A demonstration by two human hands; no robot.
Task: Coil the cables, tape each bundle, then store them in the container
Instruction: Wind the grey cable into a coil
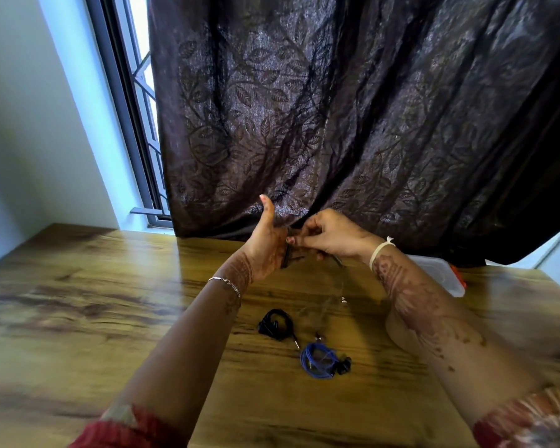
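My left hand (265, 244) is raised above the wooden table (110, 302), thumb pointing up, with a dark cable (286, 253) looped round its fingers. My right hand (330, 234) pinches that cable right beside the left palm. The cable's loose end hangs blurred below the right hand, with a small plug (344, 301) at its tip. A coiled black cable (276, 324) lies on the table under my hands. Next to it, nearer to me, lies a coiled blue earphone cable (322, 362). A clear plastic container (440, 273) shows partly behind my right forearm.
A dark patterned curtain (369, 124) hangs down to the table's far edge just behind my hands. A window with a metal grille (143, 124) is at the back left. An orange piece (459, 278) sits at the container's right side.
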